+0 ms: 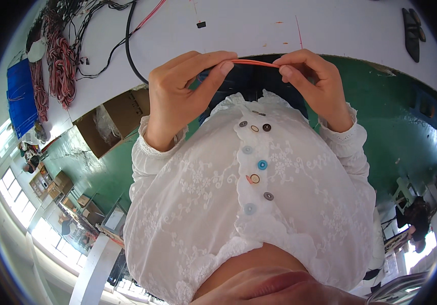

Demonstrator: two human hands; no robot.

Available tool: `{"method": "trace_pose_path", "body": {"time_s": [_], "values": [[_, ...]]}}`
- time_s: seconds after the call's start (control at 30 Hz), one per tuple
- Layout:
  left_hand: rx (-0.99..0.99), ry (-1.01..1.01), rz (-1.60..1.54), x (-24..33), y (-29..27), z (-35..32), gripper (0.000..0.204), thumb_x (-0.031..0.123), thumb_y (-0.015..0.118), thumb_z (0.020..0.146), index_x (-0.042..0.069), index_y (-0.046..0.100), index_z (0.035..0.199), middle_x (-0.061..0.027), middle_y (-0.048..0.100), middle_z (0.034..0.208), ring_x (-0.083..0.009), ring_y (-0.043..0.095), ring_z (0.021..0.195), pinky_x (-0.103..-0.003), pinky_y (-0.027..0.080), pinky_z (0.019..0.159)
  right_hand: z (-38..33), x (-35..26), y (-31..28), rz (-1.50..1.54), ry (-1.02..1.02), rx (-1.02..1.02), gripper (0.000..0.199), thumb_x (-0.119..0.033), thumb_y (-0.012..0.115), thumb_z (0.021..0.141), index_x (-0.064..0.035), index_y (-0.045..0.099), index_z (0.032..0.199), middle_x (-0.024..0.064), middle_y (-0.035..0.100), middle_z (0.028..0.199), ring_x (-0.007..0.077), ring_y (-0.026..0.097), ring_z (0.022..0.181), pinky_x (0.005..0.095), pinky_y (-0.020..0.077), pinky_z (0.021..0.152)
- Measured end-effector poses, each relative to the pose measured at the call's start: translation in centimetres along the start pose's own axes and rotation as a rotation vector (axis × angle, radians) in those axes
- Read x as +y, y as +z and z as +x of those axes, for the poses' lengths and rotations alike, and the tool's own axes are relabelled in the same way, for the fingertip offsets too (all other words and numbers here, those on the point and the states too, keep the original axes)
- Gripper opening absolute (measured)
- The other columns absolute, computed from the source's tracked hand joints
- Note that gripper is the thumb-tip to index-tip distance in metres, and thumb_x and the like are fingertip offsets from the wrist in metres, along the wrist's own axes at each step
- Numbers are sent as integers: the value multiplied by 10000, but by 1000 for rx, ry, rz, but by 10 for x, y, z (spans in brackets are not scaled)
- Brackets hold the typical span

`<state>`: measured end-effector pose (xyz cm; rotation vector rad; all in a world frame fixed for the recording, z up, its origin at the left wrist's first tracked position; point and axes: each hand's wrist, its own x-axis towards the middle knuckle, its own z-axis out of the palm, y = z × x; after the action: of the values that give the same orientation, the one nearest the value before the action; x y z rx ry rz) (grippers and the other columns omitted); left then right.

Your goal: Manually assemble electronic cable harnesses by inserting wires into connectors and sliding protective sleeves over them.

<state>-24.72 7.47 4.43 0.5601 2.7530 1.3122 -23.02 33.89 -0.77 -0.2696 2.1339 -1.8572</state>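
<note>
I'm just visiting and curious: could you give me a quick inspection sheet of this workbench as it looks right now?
Surface: white table, mostly bare near the hands.
Job's things: thin orange wire stretched between both hands.
Clutter: small black part; dark flat pieces.
Hands: left hand and right hand each pinch the wire.
Cables: black cable; red-and-white wire bundles.
Surroundings: green floor, cardboard box, blue bin.

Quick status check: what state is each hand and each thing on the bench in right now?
Left hand: shut, pinching the orange wire.
Right hand: shut, pinching the same wire.
Orange wire: held taut between both hands.
Red-and-white wire bundles: lying loose on the white table.
Black cable: curving across the table, untouched.
Cardboard box: open.
</note>
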Motion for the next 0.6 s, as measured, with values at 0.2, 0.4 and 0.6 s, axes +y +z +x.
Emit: {"method": "trace_pose_path", "body": {"time_s": [0.2, 0.4, 0.6], "values": [[9, -84, -131, -7, 6, -2, 93, 90, 754, 905, 17, 765, 961, -51, 665, 699, -116, 542, 576, -241, 420, 535, 0, 5, 1, 36, 36, 3, 142, -139, 653, 1001, -16, 689, 1062, 29, 675, 908, 91, 625, 810, 234, 490, 749], [-76, -187, -256, -9, 4, -4, 87, 73, 746, 914, -7, 744, 948, -49, 702, 761, -81, 567, 623, -231, 435, 554, -1, 8, 1, 96, 64, -30, 151, -141, 650, 998, -9, 683, 1064, 33, 675, 925, 95, 633, 835, 239, 494, 780], [-100, -53, -144, -12, 5, -7, 88, 49, 760, 883, 4, 740, 957, -63, 680, 749, -133, 580, 604, -246, 446, 555, -3, 8, 10, 175, 77, -32, 159, -136, 667, 989, -10, 696, 1081, 31, 694, 938, 91, 634, 827, 227, 504, 779]]}}
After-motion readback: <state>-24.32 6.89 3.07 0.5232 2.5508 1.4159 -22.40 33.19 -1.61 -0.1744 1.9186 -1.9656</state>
